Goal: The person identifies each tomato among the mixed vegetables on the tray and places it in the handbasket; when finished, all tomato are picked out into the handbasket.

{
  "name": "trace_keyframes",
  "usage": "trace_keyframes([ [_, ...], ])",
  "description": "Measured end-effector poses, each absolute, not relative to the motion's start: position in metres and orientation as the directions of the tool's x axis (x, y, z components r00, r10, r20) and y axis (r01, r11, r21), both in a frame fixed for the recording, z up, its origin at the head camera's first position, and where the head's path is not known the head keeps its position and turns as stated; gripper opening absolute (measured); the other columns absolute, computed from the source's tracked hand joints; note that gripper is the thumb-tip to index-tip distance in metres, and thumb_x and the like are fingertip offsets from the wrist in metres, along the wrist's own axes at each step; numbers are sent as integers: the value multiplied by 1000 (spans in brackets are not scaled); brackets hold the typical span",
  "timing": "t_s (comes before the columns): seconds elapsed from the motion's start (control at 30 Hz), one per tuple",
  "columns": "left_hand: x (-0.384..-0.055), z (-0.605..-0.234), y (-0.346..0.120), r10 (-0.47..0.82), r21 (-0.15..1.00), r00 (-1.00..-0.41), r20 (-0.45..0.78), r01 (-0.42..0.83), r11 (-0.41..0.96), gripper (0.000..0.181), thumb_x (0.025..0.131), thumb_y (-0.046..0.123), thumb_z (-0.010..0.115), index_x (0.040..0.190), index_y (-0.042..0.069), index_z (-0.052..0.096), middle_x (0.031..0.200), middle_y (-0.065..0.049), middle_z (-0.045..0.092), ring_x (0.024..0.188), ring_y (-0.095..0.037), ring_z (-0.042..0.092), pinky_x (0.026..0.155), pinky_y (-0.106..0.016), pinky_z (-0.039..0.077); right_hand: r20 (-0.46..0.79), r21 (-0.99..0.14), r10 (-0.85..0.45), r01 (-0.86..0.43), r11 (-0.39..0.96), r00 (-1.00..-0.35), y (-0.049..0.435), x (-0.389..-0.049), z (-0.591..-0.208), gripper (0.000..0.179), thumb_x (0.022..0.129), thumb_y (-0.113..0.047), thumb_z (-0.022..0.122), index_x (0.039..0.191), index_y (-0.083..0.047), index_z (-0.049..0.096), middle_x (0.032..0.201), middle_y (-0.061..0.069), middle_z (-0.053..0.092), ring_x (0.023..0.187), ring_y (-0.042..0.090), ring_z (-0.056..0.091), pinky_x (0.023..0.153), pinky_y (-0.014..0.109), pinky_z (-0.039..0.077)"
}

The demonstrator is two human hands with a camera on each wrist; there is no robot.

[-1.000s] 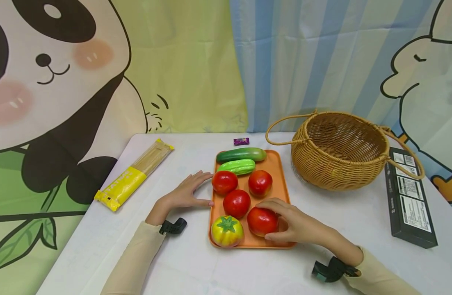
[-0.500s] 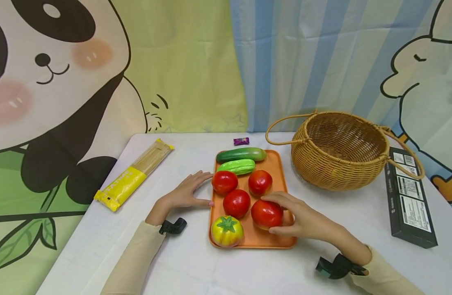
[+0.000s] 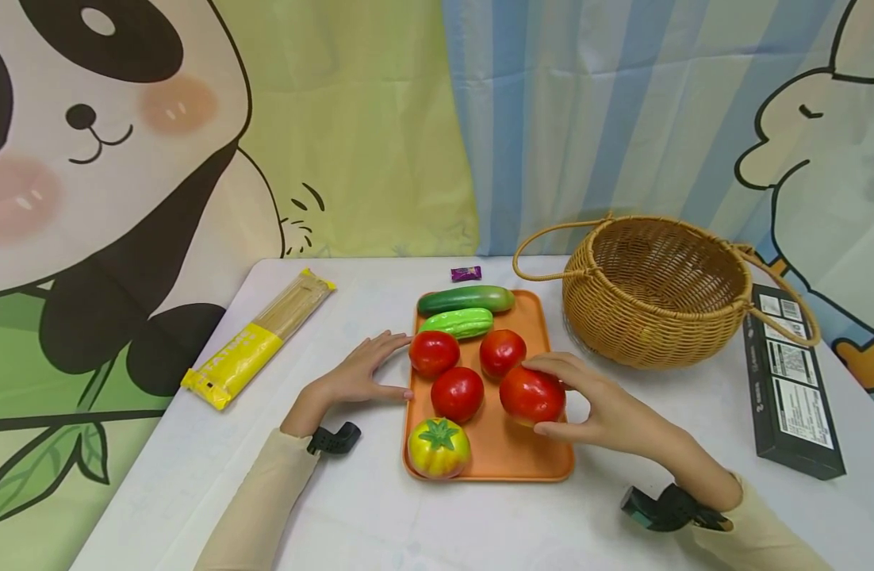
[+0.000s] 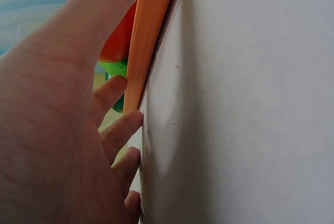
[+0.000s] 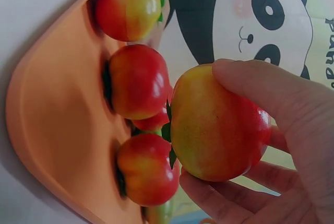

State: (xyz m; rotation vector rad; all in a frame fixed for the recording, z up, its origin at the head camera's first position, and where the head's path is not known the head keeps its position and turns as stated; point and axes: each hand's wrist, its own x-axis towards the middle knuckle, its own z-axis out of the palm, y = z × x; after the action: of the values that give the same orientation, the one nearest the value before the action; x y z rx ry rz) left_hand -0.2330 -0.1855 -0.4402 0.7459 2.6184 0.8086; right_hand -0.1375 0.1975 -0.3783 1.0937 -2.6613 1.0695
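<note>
My right hand [image 3: 611,412] holds a red tomato [image 3: 531,396] between thumb and fingers, over the right side of the orange tray [image 3: 508,460]. In the right wrist view this tomato [image 5: 219,125] is raised off the tray, its green leaves facing down. My left hand [image 3: 354,377] is at the tray's left edge with fingers spread; in the left wrist view its fingertips [image 4: 136,117] lie along the tray's side. On the tray sit three other red tomatoes [image 3: 457,394], a yellow tomato with green leaves on top [image 3: 439,449], a dark green cucumber [image 3: 465,299] and a lighter ridged green vegetable [image 3: 458,323].
A wicker basket [image 3: 651,333] with two handles stands right of the tray, beside a black box with white labels [image 3: 794,381]. A yellow pack of noodles [image 3: 258,341] lies at the left. Behind the tray is a small purple wrapped sweet [image 3: 466,274].
My right hand has lifted the tomato from the tray's front right and carried it up and to the right. The left hand has stayed in place.
</note>
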Motion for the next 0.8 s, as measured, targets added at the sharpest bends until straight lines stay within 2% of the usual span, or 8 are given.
trace_keyframes([
  [0.23, -232, -438, -185, 569, 586, -815, -111, 408, 699, 90, 78, 51, 76, 152, 21, 34, 159, -7, 29, 150, -31, 11, 121, -51, 4, 417, -531, -560, -692, 489, -716, 207, -140, -368, 73, 71, -17, 89, 135, -14, 54, 133, 4, 55, 116, 14, 54, 88, 23, 54],
  [0.4, -231, -437, -184, 568, 589, -815, -114, 404, 699, 90, 78, 51, 76, 152, 21, 34, 159, -7, 29, 150, -31, 10, 121, -51, 3, 479, -526, -530, -712, 465, -700, 214, -141, -362, 78, 64, -9, 91, 134, -9, 55, 131, 7, 55, 116, 8, 52, 91, 10, 46],
  [0.6, -231, -436, -184, 568, 591, -814, -118, 402, 699, 90, 79, 50, 76, 152, 21, 33, 159, -7, 28, 150, -31, 10, 121, -51, 3, 509, -517, -483, -701, 490, -713, 223, -141, -353, 82, 61, -2, 91, 134, -8, 55, 130, 9, 55, 115, 4, 50, 93, 6, 43],
  [0.8, -231, -435, -184, 561, 592, -818, -126, 391, 704, 90, 79, 51, 76, 153, 21, 33, 159, -7, 28, 150, -31, 9, 121, -52, 3, 542, -503, -441, -697, 511, -715, 230, -143, -347, 85, 57, 6, 89, 134, -5, 54, 129, 13, 55, 117, -2, 48, 90, 6, 44],
])
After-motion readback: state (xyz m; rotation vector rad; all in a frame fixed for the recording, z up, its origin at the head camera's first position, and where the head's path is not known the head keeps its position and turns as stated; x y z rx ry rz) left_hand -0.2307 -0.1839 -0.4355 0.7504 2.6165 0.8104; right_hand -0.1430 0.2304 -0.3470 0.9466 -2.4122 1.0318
